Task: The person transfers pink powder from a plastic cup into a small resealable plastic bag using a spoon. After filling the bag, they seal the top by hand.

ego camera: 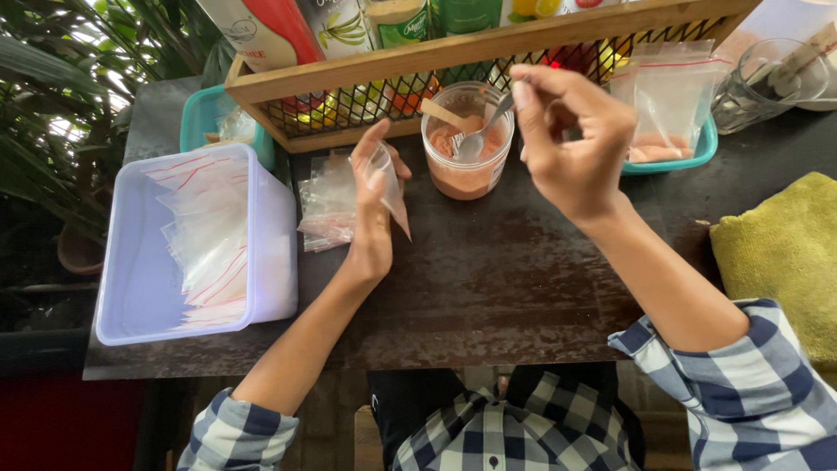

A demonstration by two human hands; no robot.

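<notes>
The right hand pinches a spoon, its long axis running toward 8 o'clock into the jar. The left hand grips an open small bag at the jar's 9 o'clock.

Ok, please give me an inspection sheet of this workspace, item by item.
Surface: dark worn table, scuffed.
Job's things: clear jar of reddish powder with a spoon in it; small clear bag.
Clutter: white tub of empty bags, loose bag pile, teal tray with filled bags, wooden rack, yellow cloth, glass.
Hands: left hand holds the bag; right hand holds the spoon.
Cables: nothing seen.
Surroundings: green plants at left.
</notes>
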